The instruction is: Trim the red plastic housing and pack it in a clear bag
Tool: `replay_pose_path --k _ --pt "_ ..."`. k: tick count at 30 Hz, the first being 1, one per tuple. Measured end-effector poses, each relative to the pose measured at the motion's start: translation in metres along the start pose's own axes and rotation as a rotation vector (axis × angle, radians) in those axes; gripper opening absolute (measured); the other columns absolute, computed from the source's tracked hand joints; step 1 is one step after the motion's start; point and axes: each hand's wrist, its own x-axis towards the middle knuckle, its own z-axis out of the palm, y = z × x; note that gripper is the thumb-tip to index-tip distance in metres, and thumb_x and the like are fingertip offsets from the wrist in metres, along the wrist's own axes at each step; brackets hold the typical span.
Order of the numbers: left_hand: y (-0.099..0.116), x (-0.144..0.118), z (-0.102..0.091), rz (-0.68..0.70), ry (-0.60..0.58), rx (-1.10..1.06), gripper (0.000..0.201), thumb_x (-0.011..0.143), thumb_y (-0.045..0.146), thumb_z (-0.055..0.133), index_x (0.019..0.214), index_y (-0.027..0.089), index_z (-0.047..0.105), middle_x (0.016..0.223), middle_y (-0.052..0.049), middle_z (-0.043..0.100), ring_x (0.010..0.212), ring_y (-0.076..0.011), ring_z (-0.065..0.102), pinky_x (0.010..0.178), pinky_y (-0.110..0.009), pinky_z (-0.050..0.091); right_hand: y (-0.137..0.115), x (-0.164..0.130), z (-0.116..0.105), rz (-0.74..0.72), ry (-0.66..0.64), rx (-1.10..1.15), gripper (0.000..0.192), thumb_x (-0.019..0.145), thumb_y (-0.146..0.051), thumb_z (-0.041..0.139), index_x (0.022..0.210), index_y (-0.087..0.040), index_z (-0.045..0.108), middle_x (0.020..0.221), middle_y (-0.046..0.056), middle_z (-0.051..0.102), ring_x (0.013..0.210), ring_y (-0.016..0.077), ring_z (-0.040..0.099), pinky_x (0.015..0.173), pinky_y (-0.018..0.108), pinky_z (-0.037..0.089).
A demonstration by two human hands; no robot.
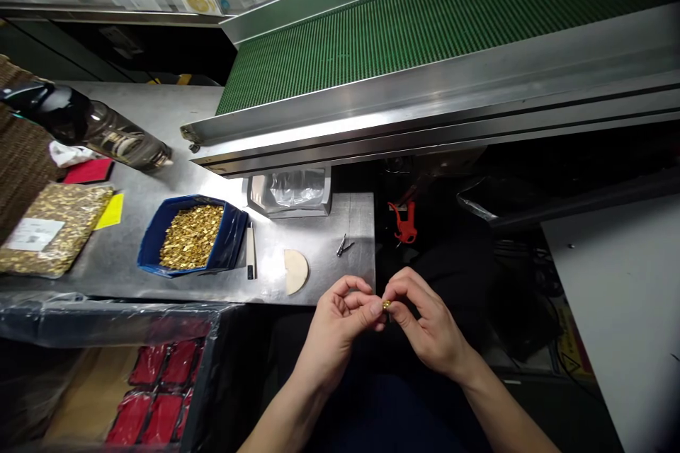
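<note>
Both hands meet in front of the body, just past the near edge of the steel table (132,265). The left hand (340,322) and the right hand (425,322) pinch one small gold piece (387,304) between them: thumb and forefinger tips of each hand press on it from either side, the other fingers curled loosely above. The piece hangs in the air below the table edge, over dark lap space, touching nothing but the fingertips

On the table, to the left of the hands, a blue bin (159,230) holds a heap of the same gold pieces (192,235). Just beside the bin lies a thin stick with a dark tip (249,251), then a pale half-round pad (295,270), and further right a small metal tweezer-like tool (343,246). A clear bag in a tray (292,191) sits behind them under the conveyor. A sealed bag of gold pieces (50,230) lies at the far left, near a yellow note (112,211) and a dark bottle (100,129) lying on its side. A green conveyor belt (425,14) runs above. A red tool (406,223) hangs below the table edge. Red packets (159,396) fill a box at lower left
</note>
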Motion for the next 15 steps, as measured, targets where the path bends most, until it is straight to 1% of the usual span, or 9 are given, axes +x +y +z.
replay_pose_path --k 2,5,7,9,12,15 --pt "-0.002 0.003 0.0 -0.018 0.003 -0.007 0.036 0.08 0.026 0.088 0.098 0.017 0.059 0.078 0.001 0.072 0.069 -0.0098 0.065 0.071 -0.022 0.05 0.0 -0.002 0.002 -0.001 0.002 -0.062 0.01 0.105 -0.023 0.049 0.103 -0.023 0.058 0.098 0.004 0.058 0.087 0.0164 0.061 0.075 0.029 0.05" --pt "-0.007 0.009 -0.004 -0.032 0.003 -0.013 0.035 0.078 0.025 0.09 0.096 0.016 0.061 0.077 0.001 0.069 0.069 -0.0086 0.064 0.071 -0.021 0.05 -0.001 -0.004 0.002 -0.008 -0.013 -0.24 0.012 0.106 -0.021 0.045 0.105 -0.022 0.057 0.099 0.005 0.059 0.081 0.0156 0.062 0.07 0.029 0.048" --pt "-0.011 0.012 -0.008 -0.047 -0.013 -0.022 0.035 0.077 0.025 0.09 0.095 0.015 0.062 0.076 0.001 0.069 0.066 -0.0075 0.062 0.069 -0.02 0.048 -0.002 -0.005 0.0 -0.031 -0.043 -0.37 0.013 0.106 -0.02 0.044 0.106 -0.022 0.057 0.099 0.005 0.061 0.077 0.0153 0.062 0.068 0.029 0.046" --pt "-0.015 0.015 -0.013 -0.08 -0.044 -0.044 0.037 0.075 0.024 0.092 0.095 0.014 0.062 0.076 0.0 0.07 0.065 -0.007 0.061 0.067 -0.019 0.047 -0.003 -0.005 -0.004 -0.066 -0.077 -0.431 0.013 0.106 -0.019 0.046 0.107 -0.022 0.059 0.098 0.004 0.064 0.075 0.015 0.062 0.068 0.029 0.046" --pt "-0.019 0.016 -0.019 -0.124 -0.097 -0.078 0.041 0.072 0.024 0.094 0.096 0.014 0.062 0.073 0.001 0.069 0.063 -0.0068 0.06 0.064 -0.018 0.046 -0.007 -0.004 -0.009 -0.062 -0.1 -0.363 0.013 0.104 -0.02 0.053 0.106 -0.024 0.066 0.097 0.002 0.068 0.078 0.0142 0.065 0.07 0.027 0.048" --pt "-0.018 0.017 -0.02 -0.134 -0.128 -0.096 0.044 0.07 0.025 0.095 0.096 0.016 0.061 0.073 0.001 0.069 0.063 -0.0067 0.059 0.063 -0.018 0.045 -0.015 -0.003 -0.012 0.029 -0.057 -0.226 0.014 0.102 -0.022 0.061 0.104 -0.027 0.073 0.094 0.0 0.071 0.08 0.0131 0.068 0.073 0.025 0.05"
